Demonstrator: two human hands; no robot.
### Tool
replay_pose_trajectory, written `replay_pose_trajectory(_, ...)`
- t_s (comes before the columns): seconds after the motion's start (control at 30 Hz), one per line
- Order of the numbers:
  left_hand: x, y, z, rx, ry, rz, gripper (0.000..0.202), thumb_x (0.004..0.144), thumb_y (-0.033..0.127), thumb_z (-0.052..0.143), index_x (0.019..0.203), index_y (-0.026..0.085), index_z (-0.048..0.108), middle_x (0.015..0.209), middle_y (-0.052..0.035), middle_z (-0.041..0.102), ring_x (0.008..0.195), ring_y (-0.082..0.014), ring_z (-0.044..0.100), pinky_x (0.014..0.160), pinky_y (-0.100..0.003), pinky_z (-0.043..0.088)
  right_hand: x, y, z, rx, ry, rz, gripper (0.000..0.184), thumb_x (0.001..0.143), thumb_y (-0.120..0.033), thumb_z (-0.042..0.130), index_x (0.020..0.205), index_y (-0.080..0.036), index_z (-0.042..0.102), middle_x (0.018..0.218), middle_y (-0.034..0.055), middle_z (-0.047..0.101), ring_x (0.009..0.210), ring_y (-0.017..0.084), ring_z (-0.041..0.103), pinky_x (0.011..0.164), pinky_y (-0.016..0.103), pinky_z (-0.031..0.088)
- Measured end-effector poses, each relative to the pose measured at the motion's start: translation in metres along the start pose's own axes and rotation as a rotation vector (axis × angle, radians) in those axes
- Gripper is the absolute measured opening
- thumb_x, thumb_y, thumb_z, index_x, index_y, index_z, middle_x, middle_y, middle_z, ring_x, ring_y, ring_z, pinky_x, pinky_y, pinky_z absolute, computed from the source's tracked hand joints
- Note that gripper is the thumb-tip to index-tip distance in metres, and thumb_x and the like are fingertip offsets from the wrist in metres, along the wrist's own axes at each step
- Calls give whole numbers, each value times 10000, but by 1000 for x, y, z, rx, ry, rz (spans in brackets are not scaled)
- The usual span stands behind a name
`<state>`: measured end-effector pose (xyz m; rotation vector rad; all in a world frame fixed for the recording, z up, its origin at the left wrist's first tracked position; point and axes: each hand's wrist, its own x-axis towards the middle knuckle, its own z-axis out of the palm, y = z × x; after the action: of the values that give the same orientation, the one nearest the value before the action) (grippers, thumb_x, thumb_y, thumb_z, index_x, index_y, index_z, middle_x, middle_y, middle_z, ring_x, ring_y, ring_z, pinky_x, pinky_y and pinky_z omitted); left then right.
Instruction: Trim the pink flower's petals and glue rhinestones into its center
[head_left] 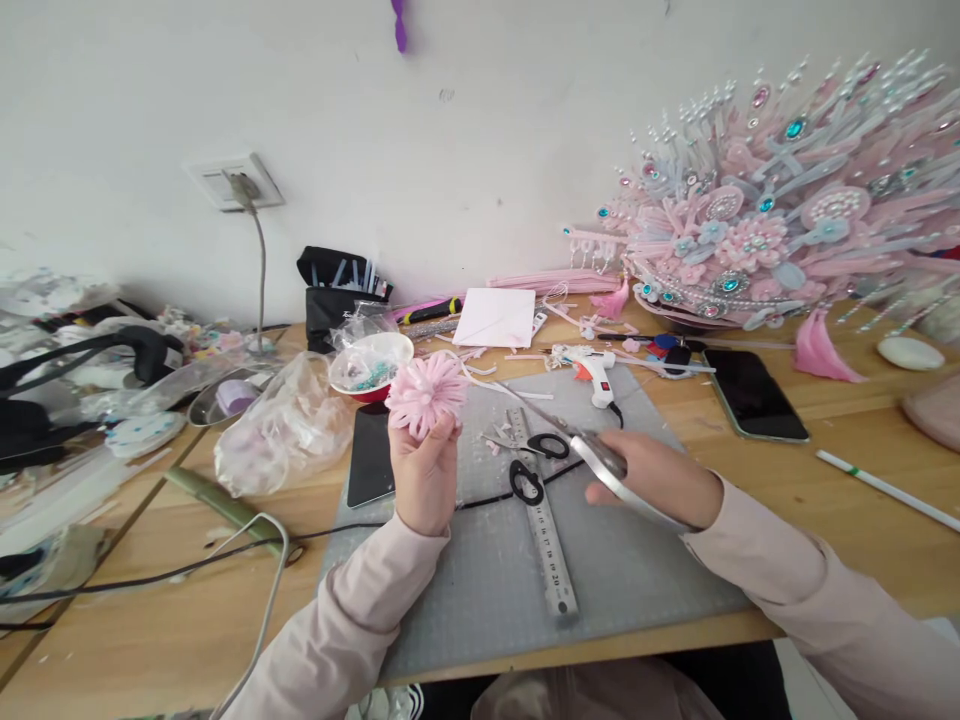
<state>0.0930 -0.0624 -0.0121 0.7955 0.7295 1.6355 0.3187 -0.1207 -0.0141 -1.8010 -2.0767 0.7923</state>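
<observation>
My left hand (426, 480) is closed around the base of a pink looped flower (429, 388), raised above the cutting mat. In my right hand (652, 478) are silver scissors (600, 462); their thin blades point up and left toward the flower. The scissors' tips are close to the flower's right side, but whether they touch it I cannot tell. Below, black-handled scissors (528, 482) lie across a steel ruler (551, 560) on the grey mat (465, 600). A white glue gun (598, 378) rests at the mat's far edge.
A large pink beaded headdress (750, 220) stands at the back right, near a dark phone (756, 394). Another dark flat device (370, 455) lies left of the mat. Plastic bags (289, 425), a bowl (397, 350), and a black cable (330, 535) crowd the left side.
</observation>
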Motion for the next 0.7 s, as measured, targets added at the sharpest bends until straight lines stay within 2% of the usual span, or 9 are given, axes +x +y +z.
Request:
replay_pose_trajectory(0.07,-1,0,1,3,-12,-17,301,592,137,732,830,220,569,742,44,529,665,-60,499,627,-174,428,8,3,0,-265,188,156,400,689,-569,539,744,-172,553,769,82,609,688,223,568,560,301,388)
replay_pose_trajectory(0.1,-2,-1,1,4,-22,-28,291,596,139,731,823,221,570,732,44,526,664,-61,498,627,-175,428,12,5,1,-348,243,187,341,706,-504,544,762,-169,566,816,98,622,737,244,583,587,313,400)
replay_pose_trajectory(0.17,-3,-2,2,-1,-46,-51,282,599,139,732,815,223,571,732,44,529,661,-61,499,621,-175,429,20,9,5,-428,280,170,286,717,-418,548,809,-151,594,877,120,633,817,268,595,655,334,426)
replay_pose_trajectory(0.3,-6,-6,2,-17,-71,-103,353,589,129,740,884,242,583,806,32,572,684,-68,524,621,-183,437,22,1,9,-431,364,13,322,718,-337,587,928,-95,614,937,155,626,920,301,564,790,389,431)
replay_pose_trajectory(0.4,-9,-9,2,-25,-72,-131,424,586,122,739,954,265,584,851,25,597,737,-83,551,649,-193,449,20,-26,8,-262,478,-188,214,766,-241,558,929,-122,632,941,119,628,930,254,556,825,366,424)
replay_pose_trajectory(0.5,-11,-10,3,-21,-91,-160,427,598,126,731,974,262,583,864,17,615,749,-90,567,668,-201,456,23,-59,9,84,410,-344,127,807,-200,535,849,-164,649,847,42,643,774,147,578,724,261,446)
replay_pose_trajectory(0.6,-13,-9,5,-14,-112,-171,420,622,125,715,995,253,570,888,1,630,788,-110,586,725,-232,464,35,-81,14,280,414,-373,101,798,-184,558,809,-169,657,780,13,642,640,105,538,624,229,427)
replay_pose_trajectory(0.7,-14,-8,6,-18,-124,-160,435,642,111,696,1029,252,557,929,-11,638,828,-121,596,779,-257,464,47,-86,20,385,419,-353,87,779,-175,578,763,-163,662,744,3,642,579,87,506,582,222,404)
